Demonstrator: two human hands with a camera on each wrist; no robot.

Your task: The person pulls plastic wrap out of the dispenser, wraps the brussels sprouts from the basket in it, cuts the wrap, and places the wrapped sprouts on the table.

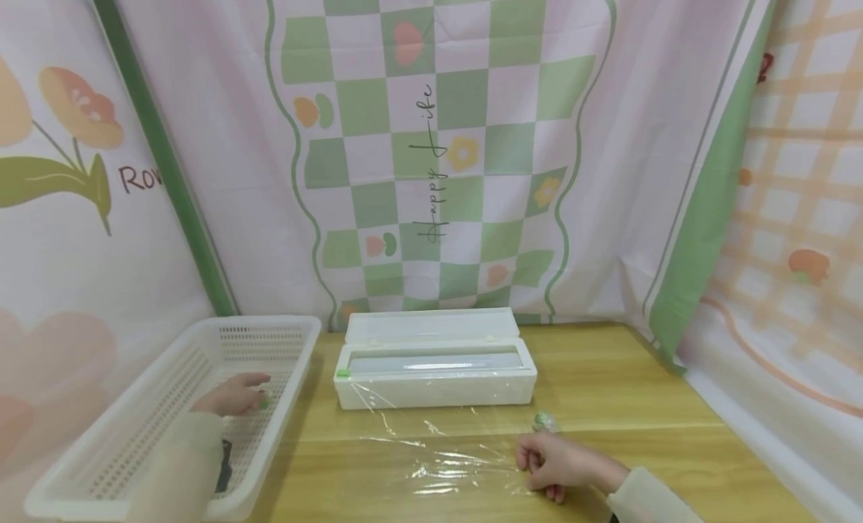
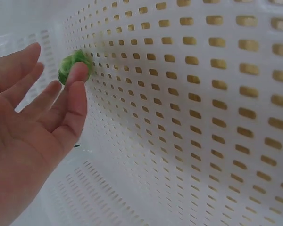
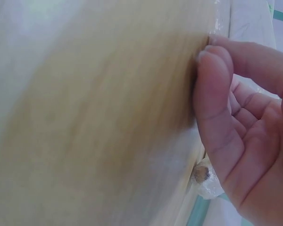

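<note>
Inside the white basket [image 1: 306,358], my left hand [image 1: 232,395] reaches down, thumb and a fingertip at a small green sprout [image 2: 74,65], like a Brussels sprout; the other fingers spread loosely. The sprout is close by the holed basket surface. My right hand [image 1: 556,463], fingers curled, pinches the near right edge of a sheet of clear plastic wrap [image 1: 441,463]. That sheet runs over the wood table from a white wrap dispenser [image 1: 434,392], whose lid is up. A second sprout [image 1: 544,422], wrapped in film, lies just beyond my right hand; its brown cut end [image 3: 202,173] shows in the right wrist view.
A small green slider [image 1: 344,373] sits at the dispenser's left end. The wood table [image 1: 593,373] extends right of the dispenser. Printed curtains [image 1: 458,133] hang behind and on both sides, and the basket fills the table's left part.
</note>
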